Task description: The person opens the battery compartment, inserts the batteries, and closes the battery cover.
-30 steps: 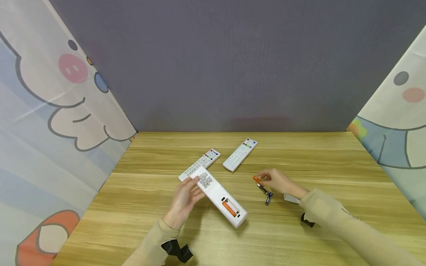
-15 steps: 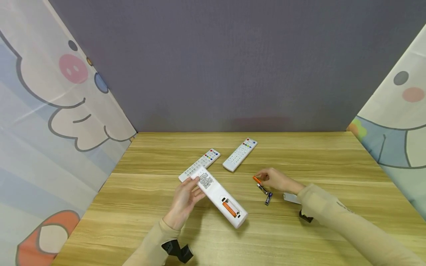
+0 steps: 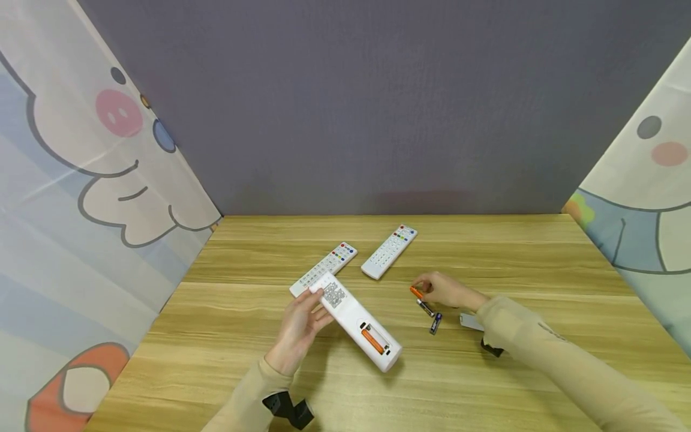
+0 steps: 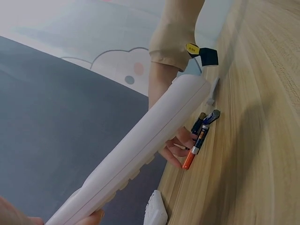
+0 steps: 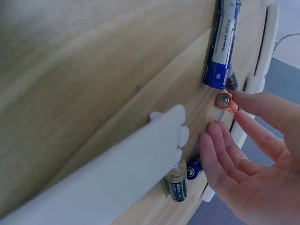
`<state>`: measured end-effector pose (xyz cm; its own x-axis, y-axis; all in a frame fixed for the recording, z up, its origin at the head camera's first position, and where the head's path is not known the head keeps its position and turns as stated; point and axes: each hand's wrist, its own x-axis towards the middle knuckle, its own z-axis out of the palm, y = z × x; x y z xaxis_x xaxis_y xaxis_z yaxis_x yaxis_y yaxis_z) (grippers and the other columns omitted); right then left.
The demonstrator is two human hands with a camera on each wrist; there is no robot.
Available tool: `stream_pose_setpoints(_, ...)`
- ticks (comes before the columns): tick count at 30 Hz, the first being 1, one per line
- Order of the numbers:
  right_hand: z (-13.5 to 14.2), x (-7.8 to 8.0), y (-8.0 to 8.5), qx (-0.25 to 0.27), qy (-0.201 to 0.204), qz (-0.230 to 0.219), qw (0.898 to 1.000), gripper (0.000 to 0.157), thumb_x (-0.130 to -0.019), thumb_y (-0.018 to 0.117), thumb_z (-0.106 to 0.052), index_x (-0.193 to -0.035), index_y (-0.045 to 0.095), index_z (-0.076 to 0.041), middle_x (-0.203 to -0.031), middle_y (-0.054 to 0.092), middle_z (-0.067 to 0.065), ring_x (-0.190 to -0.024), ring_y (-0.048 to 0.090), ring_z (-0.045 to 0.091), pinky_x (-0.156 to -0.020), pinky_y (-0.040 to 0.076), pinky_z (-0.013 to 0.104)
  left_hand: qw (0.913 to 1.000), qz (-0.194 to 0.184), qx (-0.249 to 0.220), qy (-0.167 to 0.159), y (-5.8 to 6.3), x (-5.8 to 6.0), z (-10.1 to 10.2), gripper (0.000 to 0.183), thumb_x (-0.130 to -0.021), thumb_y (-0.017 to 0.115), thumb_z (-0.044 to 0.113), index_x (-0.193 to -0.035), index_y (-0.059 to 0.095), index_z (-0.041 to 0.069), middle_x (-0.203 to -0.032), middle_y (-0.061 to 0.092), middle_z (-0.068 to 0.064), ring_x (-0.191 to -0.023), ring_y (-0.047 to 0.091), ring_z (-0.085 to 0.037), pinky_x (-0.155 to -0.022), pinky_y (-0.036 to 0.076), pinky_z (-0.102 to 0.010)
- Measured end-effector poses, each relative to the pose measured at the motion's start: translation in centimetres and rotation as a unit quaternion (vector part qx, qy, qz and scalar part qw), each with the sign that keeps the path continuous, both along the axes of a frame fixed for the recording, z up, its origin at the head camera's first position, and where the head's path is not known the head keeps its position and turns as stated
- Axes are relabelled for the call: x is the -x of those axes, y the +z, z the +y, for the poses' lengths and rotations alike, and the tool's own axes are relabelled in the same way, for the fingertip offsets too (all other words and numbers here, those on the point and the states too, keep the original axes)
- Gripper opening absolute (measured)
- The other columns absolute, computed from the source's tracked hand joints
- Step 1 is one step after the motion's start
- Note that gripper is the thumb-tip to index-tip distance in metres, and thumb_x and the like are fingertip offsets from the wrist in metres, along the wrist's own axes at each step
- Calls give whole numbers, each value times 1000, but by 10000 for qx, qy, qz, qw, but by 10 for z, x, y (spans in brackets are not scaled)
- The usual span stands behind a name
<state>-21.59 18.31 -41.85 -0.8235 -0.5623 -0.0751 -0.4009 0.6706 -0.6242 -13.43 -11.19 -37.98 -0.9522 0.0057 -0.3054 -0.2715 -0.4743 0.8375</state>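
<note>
A white remote control (image 3: 353, 318), back side up, slants across the middle of the head view. My left hand (image 3: 299, 327) grips its upper end, thumb on top and fingers beneath. Its battery compartment is uncovered, with one orange battery (image 3: 372, 339) inside and a bare slot beside it. To the right, my right hand (image 3: 445, 291) pinches another orange battery (image 3: 415, 291) at the table. Right by it lie a black battery (image 3: 425, 308) and a blue-and-white battery (image 5: 222, 44). In the right wrist view, thumb and forefinger meet the orange battery's end.
Two white remotes lie button side up behind: one remote (image 3: 388, 251) and another remote (image 3: 329, 264), partly overlapped by the held one. A white battery cover (image 3: 471, 321) lies below my right wrist. Close to it is a gold-ended battery (image 5: 177, 186). A grey wall (image 3: 378, 120) rises behind the table.
My right forearm has shifted slightly left, so more of the battery cover shows. The left hand and its remote stay nearly still.
</note>
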Motion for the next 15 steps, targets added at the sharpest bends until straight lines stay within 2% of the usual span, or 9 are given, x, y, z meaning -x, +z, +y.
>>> stream_pose_setpoints(3,-2,1,0,-33,-55,-94,9999,34,-76,62,2,-109,56,7,-75,55,5,-64,45,11,-53,42,20,10000,17,14,-6,-1,0,0,39,-91,46,7,-124,33,-8,-88,60,-4,-76,61,-18,-69,54,-29)
stream_pose_setpoints(9,-3,3,-2,-107,0,59,9999,33,-75,63,2,-107,56,8,-65,51,1,-56,42,8,-46,38,18,10000,21,38,1,-2,0,0,41,-91,45,7,-126,32,-9,-88,60,-4,-77,61,-18,-71,54,-29)
stream_pose_setpoints(15,-3,4,-5,-237,-60,108,9996,32,-74,64,0,-104,57,8,-66,51,1,-57,43,9,-48,39,19,10000,15,26,-26,-2,0,0,41,-91,45,7,-126,31,-9,-89,60,-4,-78,61,-18,-72,54,-29)
